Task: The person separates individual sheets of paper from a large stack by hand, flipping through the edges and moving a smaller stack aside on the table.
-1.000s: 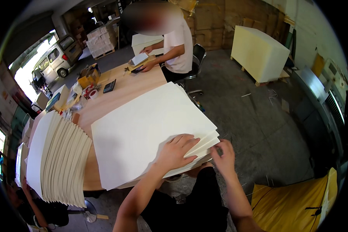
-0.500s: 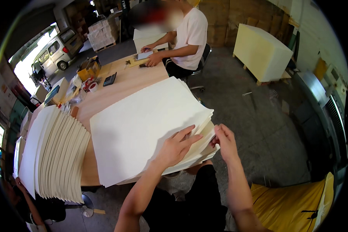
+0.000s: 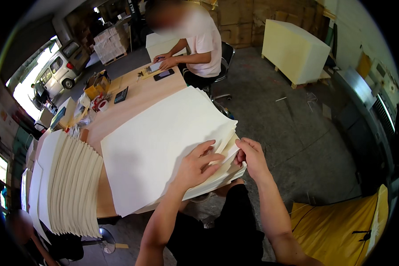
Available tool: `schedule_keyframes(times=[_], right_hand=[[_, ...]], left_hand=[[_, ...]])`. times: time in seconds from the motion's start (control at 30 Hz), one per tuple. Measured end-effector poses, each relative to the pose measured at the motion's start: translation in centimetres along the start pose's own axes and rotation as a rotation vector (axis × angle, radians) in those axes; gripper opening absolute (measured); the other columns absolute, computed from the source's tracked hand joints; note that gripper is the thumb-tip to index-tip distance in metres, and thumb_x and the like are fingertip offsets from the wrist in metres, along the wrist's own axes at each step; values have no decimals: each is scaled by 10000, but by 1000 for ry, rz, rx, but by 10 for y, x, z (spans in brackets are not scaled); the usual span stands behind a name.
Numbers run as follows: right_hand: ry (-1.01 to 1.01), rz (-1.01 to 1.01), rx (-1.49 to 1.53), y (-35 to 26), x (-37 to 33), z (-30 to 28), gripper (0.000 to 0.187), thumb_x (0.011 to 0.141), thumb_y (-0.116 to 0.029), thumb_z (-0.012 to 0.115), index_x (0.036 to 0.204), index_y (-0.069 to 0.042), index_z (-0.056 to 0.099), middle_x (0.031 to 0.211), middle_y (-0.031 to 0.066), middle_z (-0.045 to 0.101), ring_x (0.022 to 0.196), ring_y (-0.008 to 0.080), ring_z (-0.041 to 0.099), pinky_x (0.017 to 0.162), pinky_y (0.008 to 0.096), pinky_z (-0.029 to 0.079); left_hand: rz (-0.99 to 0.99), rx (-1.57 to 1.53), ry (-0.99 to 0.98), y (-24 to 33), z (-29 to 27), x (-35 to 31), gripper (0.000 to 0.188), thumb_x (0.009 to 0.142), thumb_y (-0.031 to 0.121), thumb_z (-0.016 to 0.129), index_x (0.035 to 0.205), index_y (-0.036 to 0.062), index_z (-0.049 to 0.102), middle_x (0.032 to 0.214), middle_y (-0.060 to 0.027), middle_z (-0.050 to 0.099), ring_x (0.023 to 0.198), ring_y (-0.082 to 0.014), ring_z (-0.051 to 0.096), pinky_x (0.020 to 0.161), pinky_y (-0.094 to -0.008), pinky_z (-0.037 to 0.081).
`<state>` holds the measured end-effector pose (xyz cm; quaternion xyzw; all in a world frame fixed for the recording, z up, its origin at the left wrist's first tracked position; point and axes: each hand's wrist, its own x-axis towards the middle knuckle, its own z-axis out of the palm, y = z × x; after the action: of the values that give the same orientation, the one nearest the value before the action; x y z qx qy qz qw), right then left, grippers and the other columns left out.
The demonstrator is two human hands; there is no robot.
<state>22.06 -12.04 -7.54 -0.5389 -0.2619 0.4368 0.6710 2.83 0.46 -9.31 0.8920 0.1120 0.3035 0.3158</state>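
A stack of large white paper sheets lies at the table's near right corner, its layers fanned and uneven along the right edge. My left hand rests on top near that edge, its fingers spread. At the stack's right corner, my right hand is closed, thumb and fingers pinching the edge of some sheets. How many sheets it grips is hidden by the fingers. Left of this stack, a second pile of paper stands fanned in thick curved bundles, overhanging the table's near edge.
Across the wooden table, a seated person handles a small pale object beside a dark phone. A calculator, tape roll and yellow box lie farther left. Another person sits lower left. Yellow cloth is at lower right.
My left fingers have curled and lifted slightly, while my right hand still pinches the edge. At the left pile, an outer sheet now hangs apart. The seated person leans farther forward.
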Motion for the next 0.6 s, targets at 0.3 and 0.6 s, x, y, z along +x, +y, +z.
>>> schedule_keyframes(times=[0.3,0.6], right_hand=[[-28,34,58,0,3,-2,408,1026,-303,643,694,-86,548,616,12,556,549,128,596,502,269,425],[-75,3,-33,-4,0,-9,428,1023,-331,663,692,-89,539,612,6,556,549,119,590,500,257,420]], left_hand=[[18,22,-28,6,-3,1,566,702,298,938,1241,242,775,1484,-124,544,1213,-327,656,1044,-429,545],[-11,-86,-28,-1,-3,0,466,805,225,857,1259,276,765,1481,-110,550,1203,-313,659,1013,-415,557]])
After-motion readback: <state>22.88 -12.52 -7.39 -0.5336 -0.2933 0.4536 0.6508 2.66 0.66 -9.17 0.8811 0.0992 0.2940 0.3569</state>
